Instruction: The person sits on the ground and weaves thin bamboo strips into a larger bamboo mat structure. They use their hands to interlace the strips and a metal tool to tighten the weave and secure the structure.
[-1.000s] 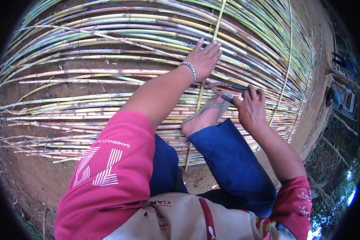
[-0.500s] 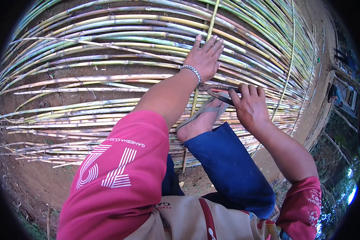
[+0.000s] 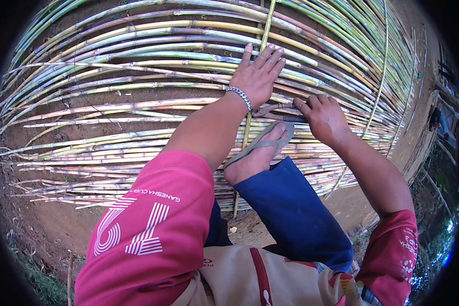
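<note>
Pressing flat with fingers spread, the left hand [image 3: 259, 76] lies palm-down on the mat of long green and yellow bamboo canes [image 3: 137, 76], its grip open and closed on nothing; a silver chain bracelet [image 3: 239, 97] circles the wrist. Just to its right, the right hand [image 3: 324, 116] is curled around the dark handles of one pair of rusty metal pliers [image 3: 273, 109], whose jaws point left toward the left hand's heel and lie across the canes. One thin yellow-green cross cane [image 3: 266, 25] runs upright under the left hand's fingers, over the horizontal canes; a second thin cross cane [image 3: 381, 76] runs farther right. One foot in a grey rubber flip-flop [image 3: 262, 145] rests on the canes just below both hands, with a blue trouser leg [image 3: 296, 214] behind it. The canes are too many to count and lie side by side on bare brown earth [image 3: 51, 229].
</note>
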